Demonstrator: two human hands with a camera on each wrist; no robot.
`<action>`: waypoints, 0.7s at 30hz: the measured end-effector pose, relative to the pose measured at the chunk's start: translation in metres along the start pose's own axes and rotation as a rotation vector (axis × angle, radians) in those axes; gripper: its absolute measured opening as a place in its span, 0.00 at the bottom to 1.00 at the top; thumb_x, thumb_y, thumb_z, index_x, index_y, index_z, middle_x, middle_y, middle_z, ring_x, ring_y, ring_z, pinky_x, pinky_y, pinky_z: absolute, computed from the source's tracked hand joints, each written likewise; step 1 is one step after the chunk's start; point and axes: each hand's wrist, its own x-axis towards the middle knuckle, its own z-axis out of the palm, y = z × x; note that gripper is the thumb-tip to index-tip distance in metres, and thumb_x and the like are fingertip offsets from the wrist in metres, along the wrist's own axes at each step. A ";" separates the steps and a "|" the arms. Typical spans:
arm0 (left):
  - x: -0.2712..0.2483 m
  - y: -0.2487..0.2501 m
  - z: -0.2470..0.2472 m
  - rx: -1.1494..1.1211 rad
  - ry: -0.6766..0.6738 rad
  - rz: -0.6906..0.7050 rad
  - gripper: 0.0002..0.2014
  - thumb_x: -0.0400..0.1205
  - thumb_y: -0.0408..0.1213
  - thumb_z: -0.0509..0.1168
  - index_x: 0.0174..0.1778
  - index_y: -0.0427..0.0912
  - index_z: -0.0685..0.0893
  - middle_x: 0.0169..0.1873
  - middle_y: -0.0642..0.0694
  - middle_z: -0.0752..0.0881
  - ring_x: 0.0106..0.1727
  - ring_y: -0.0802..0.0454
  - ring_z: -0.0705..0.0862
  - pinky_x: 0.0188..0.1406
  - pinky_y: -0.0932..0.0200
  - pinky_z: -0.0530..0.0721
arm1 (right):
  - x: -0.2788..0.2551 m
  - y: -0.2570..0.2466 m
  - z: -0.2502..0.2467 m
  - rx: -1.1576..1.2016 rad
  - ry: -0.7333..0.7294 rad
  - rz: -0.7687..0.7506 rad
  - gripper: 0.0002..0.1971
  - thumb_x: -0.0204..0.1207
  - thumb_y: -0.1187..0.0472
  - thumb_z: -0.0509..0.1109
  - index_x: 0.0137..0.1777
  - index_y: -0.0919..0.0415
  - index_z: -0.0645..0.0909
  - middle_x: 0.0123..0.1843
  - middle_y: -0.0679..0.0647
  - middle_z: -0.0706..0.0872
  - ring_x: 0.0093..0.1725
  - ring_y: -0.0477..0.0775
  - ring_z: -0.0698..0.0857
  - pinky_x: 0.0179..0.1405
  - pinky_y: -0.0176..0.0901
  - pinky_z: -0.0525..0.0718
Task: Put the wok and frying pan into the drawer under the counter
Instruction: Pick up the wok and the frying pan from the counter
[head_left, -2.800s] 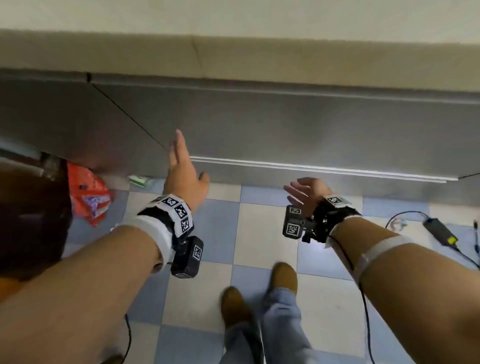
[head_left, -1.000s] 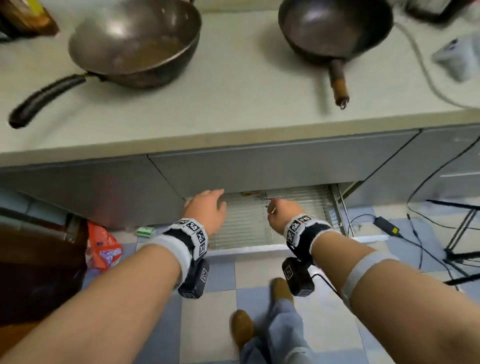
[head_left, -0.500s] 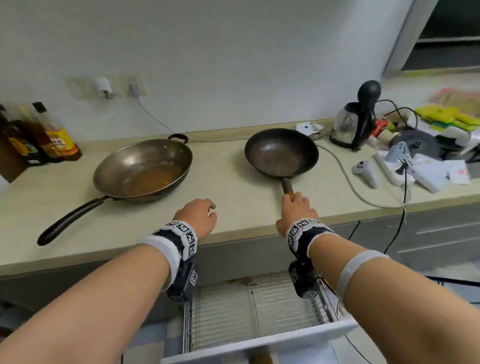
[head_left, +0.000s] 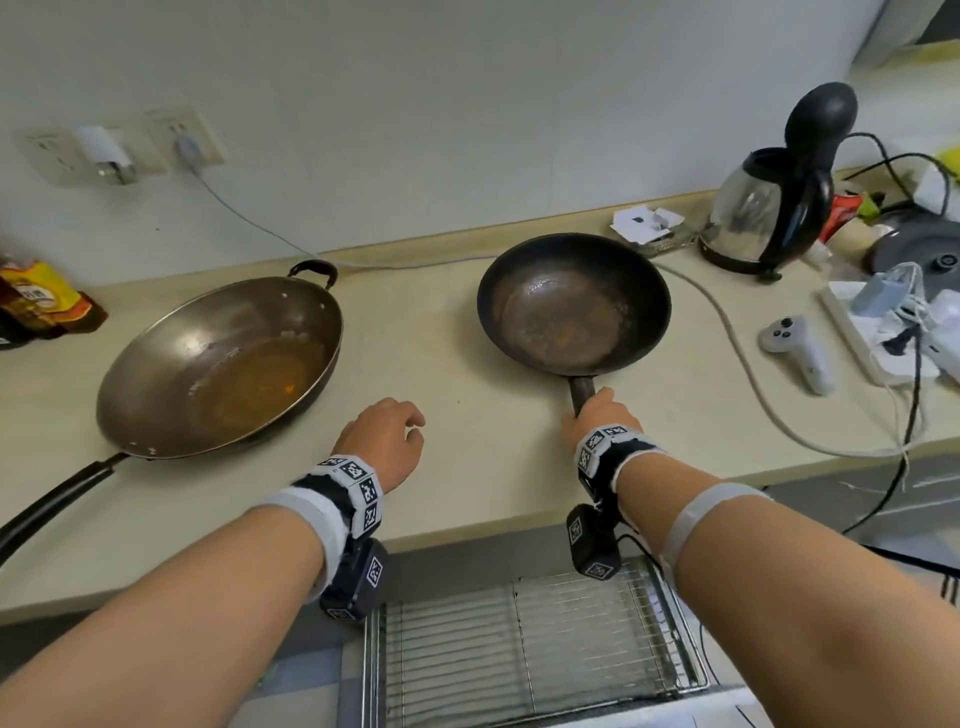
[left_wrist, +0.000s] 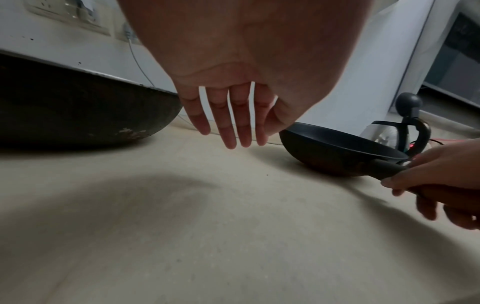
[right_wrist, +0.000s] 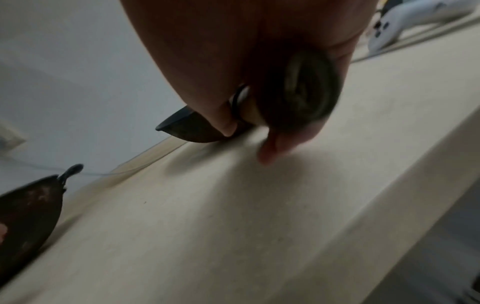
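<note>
— Counter (head_left: 447, 332), beige, against white wall?
— Wok (head_left: 218, 364) at left, long handle toward front edge; pan (head_left: 574, 304) at right, both resting on top. Kettle (head_left: 769, 208), cable, controller (head_left: 800, 348) farther right.
— Below?
— Drawer (head_left: 524, 649) pulled out, wire rack bare.
— Hands?
— Right hand (head_left: 597, 421) wrapped round pan handle. Left hand (head_left: 384, 441) above counter between wok and pan, fingers relaxed, holding nothing.

The right hand (head_left: 597, 418) grips the handle of the frying pan (head_left: 574, 304), which sits on the counter (head_left: 457, 364) just beyond it. The left hand (head_left: 382, 441) hovers over the counter holding nothing, with the wok (head_left: 218, 364) to its left. Below both wrists, the drawer (head_left: 530, 649) stands open, showing a wire rack.
</note>
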 end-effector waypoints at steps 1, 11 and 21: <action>0.004 -0.002 -0.002 -0.003 0.001 -0.012 0.13 0.83 0.40 0.60 0.60 0.50 0.85 0.59 0.49 0.84 0.58 0.47 0.85 0.61 0.47 0.84 | 0.004 -0.001 0.003 0.020 -0.009 0.003 0.13 0.80 0.55 0.63 0.56 0.64 0.70 0.53 0.63 0.85 0.43 0.64 0.81 0.40 0.49 0.76; 0.023 -0.033 -0.043 -0.025 0.093 -0.093 0.14 0.82 0.39 0.61 0.62 0.47 0.84 0.60 0.47 0.85 0.58 0.46 0.85 0.61 0.47 0.84 | -0.002 -0.046 -0.006 0.120 0.027 -0.070 0.14 0.79 0.55 0.64 0.51 0.68 0.81 0.46 0.63 0.87 0.39 0.64 0.82 0.37 0.46 0.78; -0.031 -0.127 -0.115 0.030 0.279 -0.389 0.28 0.77 0.56 0.64 0.70 0.48 0.72 0.67 0.45 0.80 0.68 0.42 0.80 0.65 0.41 0.78 | -0.056 -0.175 -0.022 0.050 0.049 -0.494 0.16 0.77 0.49 0.65 0.51 0.63 0.76 0.42 0.60 0.86 0.37 0.63 0.86 0.35 0.48 0.84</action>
